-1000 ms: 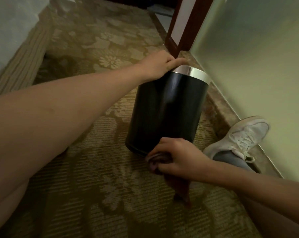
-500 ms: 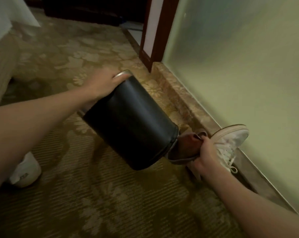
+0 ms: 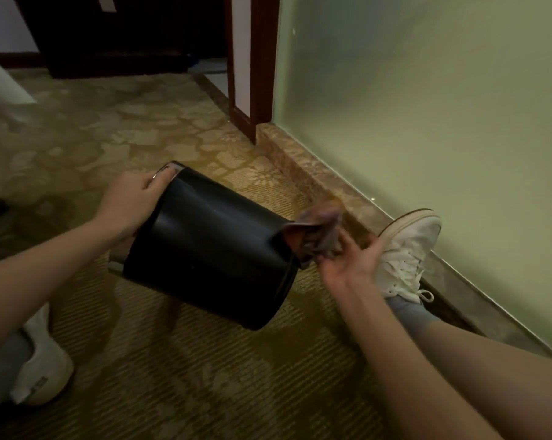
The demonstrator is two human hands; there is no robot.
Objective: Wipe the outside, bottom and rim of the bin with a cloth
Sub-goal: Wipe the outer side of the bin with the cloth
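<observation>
The bin [image 3: 211, 249] is black with a shiny rim [image 3: 170, 168]. It is tipped over on its side above the carpet [image 3: 173, 376], near the carpet's right edge by the wall [image 3: 427, 106]. Its open end points left and away. Its bottom points right. I cannot tell if the low side of the bin touches the carpet.

The left hand [image 3: 128, 201] holds the bin at the top. Its fingers [image 3: 160, 179] curl over the rim and its palm lies on the black side.

The cloth [image 3: 315, 236] is brown and bunched up. It sits against the bottom of the bin, at the upper edge. It looks blurry.

The right hand [image 3: 350, 262] is just right of the bin's bottom, palm turned up. Its fingers reach into the cloth and touch it. The cloth hides the fingertips, so I cannot tell if they pinch the cloth or just push it.

A white shoe [image 3: 408, 249] is behind the right hand, with its toe by the stone strip [image 3: 315, 176] at the foot of the wall. Another white shoe [image 3: 43, 360] is at the carpet's left edge, under the left arm. A dark door frame [image 3: 255, 74] stands at the far end of the wall.
</observation>
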